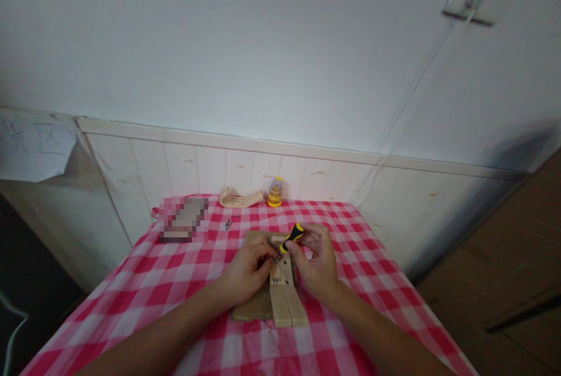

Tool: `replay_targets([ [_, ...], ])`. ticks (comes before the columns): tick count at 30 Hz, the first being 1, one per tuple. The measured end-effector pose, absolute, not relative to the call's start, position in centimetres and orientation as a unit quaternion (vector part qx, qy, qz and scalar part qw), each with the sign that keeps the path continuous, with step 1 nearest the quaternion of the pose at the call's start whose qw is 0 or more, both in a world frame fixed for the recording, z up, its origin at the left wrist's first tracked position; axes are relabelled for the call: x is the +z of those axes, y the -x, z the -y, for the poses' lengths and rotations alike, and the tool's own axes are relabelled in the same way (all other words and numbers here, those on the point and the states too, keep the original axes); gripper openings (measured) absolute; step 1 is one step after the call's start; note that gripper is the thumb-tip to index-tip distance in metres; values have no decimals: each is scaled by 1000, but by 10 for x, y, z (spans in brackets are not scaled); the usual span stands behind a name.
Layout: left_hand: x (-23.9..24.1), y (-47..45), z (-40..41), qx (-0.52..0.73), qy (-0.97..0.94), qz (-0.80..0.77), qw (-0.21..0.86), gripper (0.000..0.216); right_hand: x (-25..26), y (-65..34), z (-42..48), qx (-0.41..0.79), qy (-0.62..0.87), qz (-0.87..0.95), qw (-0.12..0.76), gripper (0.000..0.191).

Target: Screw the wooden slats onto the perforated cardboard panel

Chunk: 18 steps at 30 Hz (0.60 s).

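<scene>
My right hand (319, 259) is closed around the handle of a yellow and black screwdriver (293, 237), which is tilted with its tip down to the left. The tip meets a pale wooden piece (283, 300) with several dark holes or screws along it. My left hand (250, 265) has its fingers pinched close to the screwdriver tip, at the left edge of the wooden piece. Whatever lies between those fingertips is too small to make out. Under the wooden piece lies a flat brown board (254, 309).
A curved wooden part (240, 199) and a yellow container with a clear top (275, 193) stand at the table's back edge. Small metal bits (228, 224) lie nearby. A blurred-out flat object (184, 220) is at back left. The checked tablecloth (175, 282) meets a panelled wall.
</scene>
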<state>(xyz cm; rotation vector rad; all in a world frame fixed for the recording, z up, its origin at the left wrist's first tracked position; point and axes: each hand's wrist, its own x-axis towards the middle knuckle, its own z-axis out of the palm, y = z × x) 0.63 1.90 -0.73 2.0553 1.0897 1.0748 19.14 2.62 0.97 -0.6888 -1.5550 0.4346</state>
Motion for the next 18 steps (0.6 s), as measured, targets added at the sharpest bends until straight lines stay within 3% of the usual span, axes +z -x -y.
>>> replay_targets([
  [18,-12,-5,-17,430,-734,-411,328,16,0,-194,-25,142,290,704,633,42],
])
